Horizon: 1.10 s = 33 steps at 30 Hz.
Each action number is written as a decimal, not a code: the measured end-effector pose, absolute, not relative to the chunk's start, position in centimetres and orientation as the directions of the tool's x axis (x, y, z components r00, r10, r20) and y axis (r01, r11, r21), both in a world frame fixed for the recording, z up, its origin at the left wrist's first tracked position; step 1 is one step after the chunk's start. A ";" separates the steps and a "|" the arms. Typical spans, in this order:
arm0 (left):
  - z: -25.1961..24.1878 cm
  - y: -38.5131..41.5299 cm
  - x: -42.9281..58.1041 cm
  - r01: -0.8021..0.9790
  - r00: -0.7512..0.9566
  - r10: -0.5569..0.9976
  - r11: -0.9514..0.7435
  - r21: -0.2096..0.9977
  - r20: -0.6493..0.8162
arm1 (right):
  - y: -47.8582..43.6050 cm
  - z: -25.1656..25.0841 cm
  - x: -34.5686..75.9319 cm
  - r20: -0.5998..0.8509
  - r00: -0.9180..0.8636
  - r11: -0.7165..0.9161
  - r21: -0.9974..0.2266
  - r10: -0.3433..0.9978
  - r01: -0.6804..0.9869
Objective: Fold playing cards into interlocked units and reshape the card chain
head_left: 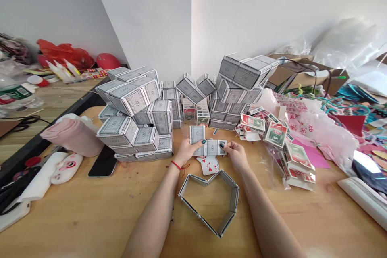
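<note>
My left hand (190,150) pinches upright playing cards (197,134) with grey patterned backs, its thumb across their lower part. Just to the right, my right hand (236,153) has thumb and finger closed on the end of another grey-backed card (214,147) lying sideways against them. Below both hands, loose face-up heart cards (208,166) rest on the table. Nearer to me, between my forearms, stands a heart-shaped ring of joined cards (234,199). Whether the cards in my two hands are joined to each other, I cannot tell.
Stacks of heart-shaped card frames rise at the left (133,96) and right (242,72). Opened card boxes (276,134) and plastic bags (320,129) crowd the right side. At left lie a phone (103,162) and a pink cloth roll (71,135).
</note>
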<state>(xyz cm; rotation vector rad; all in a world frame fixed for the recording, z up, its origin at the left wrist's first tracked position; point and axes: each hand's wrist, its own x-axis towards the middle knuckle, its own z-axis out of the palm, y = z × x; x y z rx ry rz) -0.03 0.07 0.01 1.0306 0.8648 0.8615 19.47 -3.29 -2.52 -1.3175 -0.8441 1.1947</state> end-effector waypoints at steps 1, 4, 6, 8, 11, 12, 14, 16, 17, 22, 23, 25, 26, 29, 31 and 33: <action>-0.1 0.1 -0.1 -0.182 0.403 0.897 0.271 0.945 -0.180 | -3.3 -2.5 19.5 -0.169 0.234 -0.134 -0.978 0.957 -0.161; -0.2 0.2 -0.2 -0.187 0.406 0.900 0.252 0.950 -0.159 | -3.3 -2.5 19.5 -0.175 0.228 -0.140 -0.977 0.958 -0.162; -0.2 0.2 -0.2 -0.189 0.405 0.902 0.243 0.951 -0.150 | -3.3 -2.5 19.6 -0.180 0.218 -0.144 -0.975 0.959 -0.170; -0.1 0.2 -0.2 -0.191 0.404 0.903 0.243 0.951 -0.150 | -3.3 -2.4 19.6 -0.187 0.206 -0.149 -0.971 0.961 -0.187; 0.0 0.2 -0.2 -0.195 0.405 0.899 0.265 0.944 -0.169 | -3.4 -2.2 19.6 -0.196 0.184 -0.150 -0.960 0.963 -0.236; 0.0 0.2 -0.1 -0.198 0.403 0.898 0.273 0.941 -0.176 | -3.4 -2.1 19.6 -0.196 0.176 -0.146 -0.954 0.965 -0.261; -0.1 0.2 0.0 -0.202 0.396 0.899 0.286 0.937 -0.189 | -3.5 -1.8 19.6 -0.183 0.156 -0.127 -0.940 0.971 -0.317; -0.3 0.3 0.2 -0.199 0.376 0.904 0.295 0.935 -0.205 | -3.7 -1.6 19.5 -0.159 0.129 -0.103 -0.927 0.979 -0.360; -0.5 0.3 0.3 -0.197 0.353 0.911 0.295 0.935 -0.213 | -3.8 -1.4 19.5 -0.147 0.112 -0.095 -0.922 0.983 -0.375; -1.0 0.6 0.5 -0.181 0.238 0.948 0.259 0.949 -0.213 | -4.3 -1.1 19.0 -0.121 -0.002 -0.110 -0.897 0.993 -0.429; -1.0 0.6 0.5 -0.179 0.241 0.947 0.261 0.948 -0.215 | -4.4 -1.1 18.9 -0.117 -0.024 -0.116 -0.895 0.993 -0.430; -1.0 0.5 0.5 -0.189 0.261 0.939 0.277 0.942 -0.224 | -4.5 -1.1 18.6 -0.105 -0.062 -0.121 -0.899 0.993 -0.421; -1.0 0.4 0.5 -0.196 0.275 0.934 0.287 0.938 -0.228 | -4.6 -1.0 18.5 -0.095 -0.080 -0.119 -0.902 0.992 -0.416; -0.9 0.2 0.5 -0.227 0.299 0.924 0.311 0.923 -0.237 | -4.8 -0.8 18.1 -0.057 -0.124 -0.102 -0.913 0.991 -0.395; -0.9 0.2 0.5 -0.252 0.300 0.921 0.327 0.911 -0.248 | -5.0 -0.6 17.8 -0.039 -0.147 -0.091 -0.924 0.988 -0.371; -0.9 0.2 0.5 -0.279 0.294 0.919 0.344 0.896 -0.262 | -5.1 -0.4 17.6 -0.031 -0.159 -0.085 -0.934 0.987 -0.347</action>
